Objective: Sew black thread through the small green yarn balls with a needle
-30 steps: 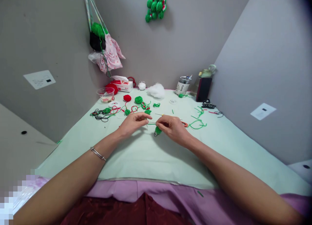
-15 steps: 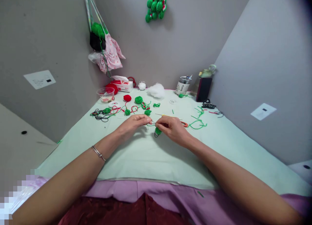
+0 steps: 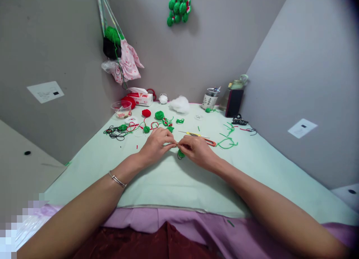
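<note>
My left hand (image 3: 159, 145) and my right hand (image 3: 198, 150) meet above the middle of the table, thumb and fingertips pinched close together. Between them is a thin dark cord, now mostly hidden by the fingers. Just under my right fingers sits a small green crocheted ball (image 3: 181, 153) with a black cord loop (image 3: 180, 157), partly covered by the hand. Behind my right hand lie a yellow-handled crochet hook (image 3: 193, 134) and an orange-handled tool (image 3: 211, 142), whose near end is hidden.
Red yarn (image 3: 146, 113), green yarn (image 3: 159, 115) and tangled black cord (image 3: 114, 132) lie at the back left, near a clear plastic tub (image 3: 121, 110). White stuffing (image 3: 180, 104) and a pen can (image 3: 210, 99) stand farther back. Green yarn scraps (image 3: 227, 142) lie right, before a phone (image 3: 235, 103).
My left hand has moved slightly nearer, its fingertips closing up to those of my right. The cord visible between them before is now covered. My right hand has barely shifted.
</note>
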The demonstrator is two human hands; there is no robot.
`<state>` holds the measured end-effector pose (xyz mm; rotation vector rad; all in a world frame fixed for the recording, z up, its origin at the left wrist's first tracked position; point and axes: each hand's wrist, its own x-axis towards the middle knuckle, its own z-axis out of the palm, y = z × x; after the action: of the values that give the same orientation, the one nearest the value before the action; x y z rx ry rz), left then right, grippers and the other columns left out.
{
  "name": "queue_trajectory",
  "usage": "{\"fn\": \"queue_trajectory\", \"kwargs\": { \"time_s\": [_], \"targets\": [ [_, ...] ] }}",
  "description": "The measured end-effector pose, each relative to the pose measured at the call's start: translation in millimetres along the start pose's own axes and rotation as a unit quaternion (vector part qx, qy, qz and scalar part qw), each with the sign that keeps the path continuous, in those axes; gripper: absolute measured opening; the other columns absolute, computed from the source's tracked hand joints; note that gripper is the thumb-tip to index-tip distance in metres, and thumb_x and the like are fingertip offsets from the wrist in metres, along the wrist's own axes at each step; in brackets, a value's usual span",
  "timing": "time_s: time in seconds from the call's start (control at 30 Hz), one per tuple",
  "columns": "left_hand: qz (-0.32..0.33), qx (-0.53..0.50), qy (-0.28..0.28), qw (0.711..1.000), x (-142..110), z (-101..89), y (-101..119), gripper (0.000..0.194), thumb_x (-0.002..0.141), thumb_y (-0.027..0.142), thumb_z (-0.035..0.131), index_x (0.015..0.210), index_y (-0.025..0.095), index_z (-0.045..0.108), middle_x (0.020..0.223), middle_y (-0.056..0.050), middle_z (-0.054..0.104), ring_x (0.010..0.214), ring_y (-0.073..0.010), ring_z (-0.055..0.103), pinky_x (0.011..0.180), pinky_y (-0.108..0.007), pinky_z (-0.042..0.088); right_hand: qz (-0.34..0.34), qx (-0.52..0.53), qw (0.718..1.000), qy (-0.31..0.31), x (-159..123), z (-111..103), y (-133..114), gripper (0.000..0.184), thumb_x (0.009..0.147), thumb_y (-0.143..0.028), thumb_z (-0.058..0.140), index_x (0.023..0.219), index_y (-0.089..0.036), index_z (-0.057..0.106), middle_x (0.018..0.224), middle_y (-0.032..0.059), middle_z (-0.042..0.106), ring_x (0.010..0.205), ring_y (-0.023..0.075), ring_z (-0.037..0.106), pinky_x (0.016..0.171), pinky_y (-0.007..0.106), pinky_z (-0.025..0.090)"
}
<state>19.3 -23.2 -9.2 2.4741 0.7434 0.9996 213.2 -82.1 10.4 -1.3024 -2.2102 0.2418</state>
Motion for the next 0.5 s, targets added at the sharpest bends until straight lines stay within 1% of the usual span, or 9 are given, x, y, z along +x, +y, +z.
{"fn": "queue_trajectory", "kwargs": {
  "time_s": [0.1,0.2,0.37,0.43,0.5],
  "targets": [
    [0.012,0.042,-0.023,0.999,-0.1,-2.3,-0.5,0.006,0.082,0.025,0.070,0.077,0.025,0.073,0.088,-0.005,0.065,0.093,-0.0244,0.051,0.095,-0.042,0.033,-0.003,0.004,1.000,-0.012,0.1,0.9,-0.7,0.018,0.087,-0.010,0.056,0.076,-0.015,0.069,0.070,0.0012,0.062,0.060,0.0093,0.047,0.061,0.022,0.033],
    [-0.016,0.017,-0.022,0.999,-1.0,-2.1,1.4,0.006,0.079,0.022,0.071,0.074,0.023,0.070,0.086,-0.004,0.062,0.093,-0.0239,0.051,0.093,-0.041,0.034,-0.004,0.016,1.000,-0.018,0.2,1.1,-2.0,0.018,0.087,-0.010,0.056,0.077,-0.014,0.070,0.070,0.0013,0.062,0.060,0.0091,0.047,0.061,0.022,0.033],
    [-0.088,-0.095,-0.016,0.991,-1.0,-2.8,4.5,0.010,0.074,0.021,0.072,0.067,0.020,0.065,0.084,-0.003,0.060,0.092,-0.0226,0.053,0.088,-0.037,0.038,0.004,0.031,0.999,-0.022,0.5,0.1,-2.1,0.017,0.087,-0.011,0.057,0.077,-0.014,0.070,0.070,0.0014,0.062,0.060,0.0092,0.048,0.061,0.022,0.033],
    [-0.120,-0.155,-0.026,0.980,-0.5,-4.2,6.6,0.012,0.074,0.023,0.072,0.066,0.019,0.063,0.083,-0.003,0.062,0.090,-0.0220,0.055,0.088,-0.037,0.040,0.010,0.038,0.999,-0.023,0.3,0.1,-1.1,0.016,0.087,-0.012,0.058,0.078,-0.013,0.070,0.069,0.0014,0.062,0.060,0.0092,0.048,0.060,0.022,0.033],
    [-0.158,-0.222,-0.045,0.961,-0.2,-5.6,9.6,0.014,0.074,0.027,0.072,0.067,0.019,0.062,0.081,-0.003,0.065,0.086,-0.0208,0.058,0.086,-0.037,0.042,0.016,0.051,0.998,-0.022,0.0,0.2,0.0,0.015,0.088,-0.013,0.058,0.079,-0.013,0.071,0.070,0.0016,0.063,0.060,0.0092,0.049,0.059,0.021,0.033]
  ]
}}
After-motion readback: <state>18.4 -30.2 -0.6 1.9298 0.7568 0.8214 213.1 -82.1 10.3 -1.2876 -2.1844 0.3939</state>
